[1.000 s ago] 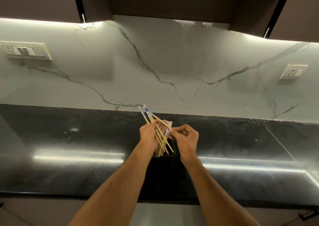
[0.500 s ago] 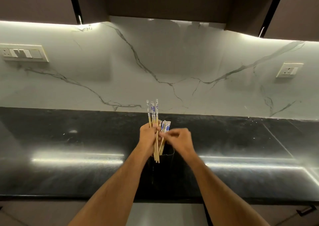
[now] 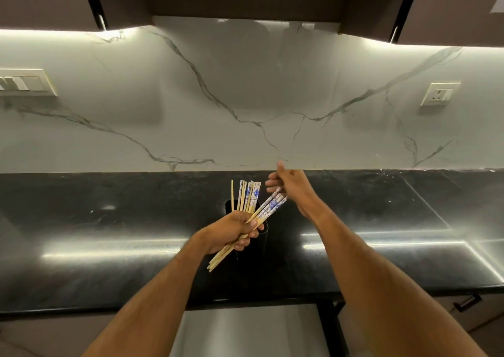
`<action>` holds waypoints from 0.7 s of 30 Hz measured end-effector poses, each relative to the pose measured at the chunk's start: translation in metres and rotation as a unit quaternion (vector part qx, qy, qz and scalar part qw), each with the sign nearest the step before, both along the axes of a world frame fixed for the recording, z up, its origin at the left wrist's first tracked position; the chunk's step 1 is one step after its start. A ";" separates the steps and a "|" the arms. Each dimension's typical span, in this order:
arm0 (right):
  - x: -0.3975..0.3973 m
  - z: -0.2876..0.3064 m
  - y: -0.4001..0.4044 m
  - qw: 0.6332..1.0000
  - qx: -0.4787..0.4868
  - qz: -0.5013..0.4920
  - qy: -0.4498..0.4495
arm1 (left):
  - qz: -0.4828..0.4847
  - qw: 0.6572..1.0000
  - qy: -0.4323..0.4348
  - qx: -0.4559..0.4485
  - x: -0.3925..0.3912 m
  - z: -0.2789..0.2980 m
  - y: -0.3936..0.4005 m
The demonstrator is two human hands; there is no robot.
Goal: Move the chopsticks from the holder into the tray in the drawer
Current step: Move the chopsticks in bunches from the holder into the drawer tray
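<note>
A black holder (image 3: 266,238) stands on the dark counter with several wooden chopsticks (image 3: 248,195) upright in it, their blue-and-white ends up. My left hand (image 3: 231,231) is in front of the holder, closed around a slanted bundle of chopsticks (image 3: 270,206); the plain tips point down-left below my fist. My right hand (image 3: 293,185) is raised just right of the holder, thumb up and fingers loosely curled above the bundle's patterned ends, with nothing seen in it. Below the counter edge a grey metallic drawer surface (image 3: 245,329) shows; no tray can be made out.
The glossy black countertop (image 3: 109,242) runs the full width under a white marble backsplash (image 3: 245,97). A switch panel (image 3: 26,82) is on the left wall, a socket (image 3: 439,94) on the right. Dark upper cabinets hang overhead. A drawer handle (image 3: 467,302) is at lower right.
My left hand has lifted a bundle of chopsticks out of the holder and tilted it down-left. My right hand has let go and moved up and right. The view tilted down, showing the drawer.
</note>
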State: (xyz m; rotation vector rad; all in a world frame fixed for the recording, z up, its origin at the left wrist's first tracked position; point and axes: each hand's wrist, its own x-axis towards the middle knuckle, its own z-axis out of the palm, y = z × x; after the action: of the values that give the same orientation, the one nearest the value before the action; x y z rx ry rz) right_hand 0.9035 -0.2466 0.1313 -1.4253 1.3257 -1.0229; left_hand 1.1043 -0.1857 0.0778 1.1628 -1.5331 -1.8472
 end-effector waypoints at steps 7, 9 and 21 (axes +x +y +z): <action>0.004 -0.019 0.020 0.982 0.122 0.145 0.004 | -0.059 0.997 -0.042 -0.004 -0.014 0.003 0.000; 0.003 -0.022 0.021 0.984 0.124 0.127 -0.017 | -0.060 0.997 -0.047 -0.006 -0.015 0.002 0.000; -0.015 -0.020 0.038 0.966 0.005 0.197 0.169 | -0.073 0.987 -0.135 -0.054 -0.024 0.002 0.001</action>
State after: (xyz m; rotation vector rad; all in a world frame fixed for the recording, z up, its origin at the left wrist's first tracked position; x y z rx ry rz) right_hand 0.8887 -0.2091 0.1116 -1.8231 1.2067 -0.5252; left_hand 1.0802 -0.1849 0.0793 1.3246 -1.8892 -1.7260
